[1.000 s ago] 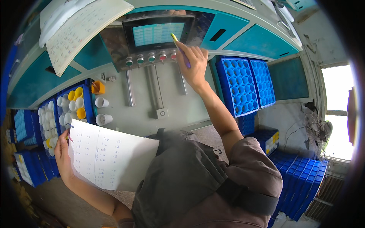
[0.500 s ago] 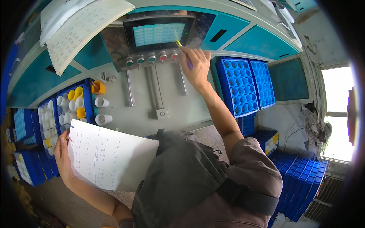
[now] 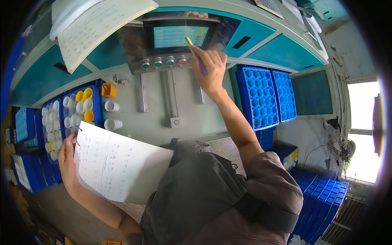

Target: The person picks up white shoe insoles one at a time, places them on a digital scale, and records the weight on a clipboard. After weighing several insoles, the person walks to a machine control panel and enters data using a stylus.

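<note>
My right hand (image 3: 210,71) is closed around a pen (image 3: 189,42) with a yellow-green end and a purple part showing between the fingers. That end is in front of the lit touchscreen (image 3: 169,37), right of its middle; I cannot tell whether it touches the glass. Below the screen runs a row of round green and red push buttons (image 3: 158,63), partly covered by this hand. At lower left, my left hand (image 3: 68,161) grips the left edge of a white notebook (image 3: 112,163) with handwritten columns. The fingers behind the pages are hidden.
Blue trays of blue cups (image 3: 261,96) stand on the right, and trays with white and yellow cups (image 3: 77,108) on the left. Two white cups (image 3: 113,124) and an orange box (image 3: 108,90) sit beside them. Written sheets (image 3: 102,26) overhang the upper-left ledge.
The pen's end has moved left and up across the screen, from its lower right toward the middle. My left hand still holds the notebook. The whole view has shifted slightly.
</note>
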Tool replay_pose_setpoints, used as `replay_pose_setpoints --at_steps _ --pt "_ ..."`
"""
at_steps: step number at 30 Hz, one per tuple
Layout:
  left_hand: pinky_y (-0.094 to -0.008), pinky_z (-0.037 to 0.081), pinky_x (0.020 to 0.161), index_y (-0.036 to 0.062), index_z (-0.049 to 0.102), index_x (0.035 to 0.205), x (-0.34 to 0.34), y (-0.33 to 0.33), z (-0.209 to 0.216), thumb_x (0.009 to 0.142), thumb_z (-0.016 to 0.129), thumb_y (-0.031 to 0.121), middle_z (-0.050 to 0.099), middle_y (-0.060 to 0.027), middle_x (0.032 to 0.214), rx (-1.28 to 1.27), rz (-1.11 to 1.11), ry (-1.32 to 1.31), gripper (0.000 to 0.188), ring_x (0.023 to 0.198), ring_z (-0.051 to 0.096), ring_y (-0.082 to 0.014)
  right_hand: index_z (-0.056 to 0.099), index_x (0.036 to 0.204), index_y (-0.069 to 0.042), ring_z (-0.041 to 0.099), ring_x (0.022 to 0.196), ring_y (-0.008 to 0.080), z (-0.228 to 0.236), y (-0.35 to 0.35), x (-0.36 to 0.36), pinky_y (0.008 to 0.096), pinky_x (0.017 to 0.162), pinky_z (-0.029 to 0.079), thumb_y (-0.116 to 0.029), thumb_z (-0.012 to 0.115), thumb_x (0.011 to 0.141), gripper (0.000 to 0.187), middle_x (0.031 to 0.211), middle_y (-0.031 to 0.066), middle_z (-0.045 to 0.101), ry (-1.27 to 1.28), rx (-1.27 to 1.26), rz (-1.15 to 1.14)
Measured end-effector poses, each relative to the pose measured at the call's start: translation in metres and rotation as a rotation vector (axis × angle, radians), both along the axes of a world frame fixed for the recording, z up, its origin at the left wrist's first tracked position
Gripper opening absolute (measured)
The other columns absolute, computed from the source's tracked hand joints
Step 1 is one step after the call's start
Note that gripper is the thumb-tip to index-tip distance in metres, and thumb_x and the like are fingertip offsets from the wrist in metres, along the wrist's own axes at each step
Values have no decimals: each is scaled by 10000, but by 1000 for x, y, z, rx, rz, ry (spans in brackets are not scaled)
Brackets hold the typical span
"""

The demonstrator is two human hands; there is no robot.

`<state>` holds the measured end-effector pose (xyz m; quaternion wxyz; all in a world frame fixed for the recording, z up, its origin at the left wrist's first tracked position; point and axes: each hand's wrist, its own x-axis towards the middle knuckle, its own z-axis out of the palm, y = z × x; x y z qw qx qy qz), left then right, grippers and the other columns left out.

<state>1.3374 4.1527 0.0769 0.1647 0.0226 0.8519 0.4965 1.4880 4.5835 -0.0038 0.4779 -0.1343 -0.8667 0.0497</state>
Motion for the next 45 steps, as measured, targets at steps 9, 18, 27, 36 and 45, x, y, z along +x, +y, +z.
replay_pose_setpoints --at_steps 9,18,27,36,45 --pt "-306 492 963 14 700 1301 -8 -7 -9 1052 571 512 727 -144 1216 67 3 -6 572 1078 674 -208 724 1148 -106 580 745 187 -13 -15 -21 383 789 391 -121 767 871 281 787 -9 624 -49 37 87" --pt "-261 490 807 25 709 1292 -9 -6 -9 1057 582 490 720 -88 967 38 24 17 537 867 656 -125 728 1174 -104 565 730 185 -15 -15 -34 381 777 385 -136 773 865 314 759 -8 601 -34 89 84" --pt "-241 436 722 10 708 1279 -6 -5 -9 1061 565 509 626 -17 801 82 33 13 563 732 571 -91 719 1047 -108 574 686 209 -19 -10 -12 390 736 380 -63 730 829 222 722 -4 598 -42 80 14" --pt "-266 452 794 31 721 1265 -4 0 0 1064 559 483 673 -59 918 39 48 -2 521 830 604 -115 731 1120 -114 584 743 187 6 -17 -25 378 765 378 -119 773 851 272 770 -16 624 11 69 84" --pt "-260 488 832 37 736 1173 -2 -3 -8 1048 626 390 715 -77 1058 130 163 -24 391 975 636 -151 754 1169 -115 609 771 253 7 -14 -39 403 774 394 -44 763 829 348 787 56 616 -43 137 111"
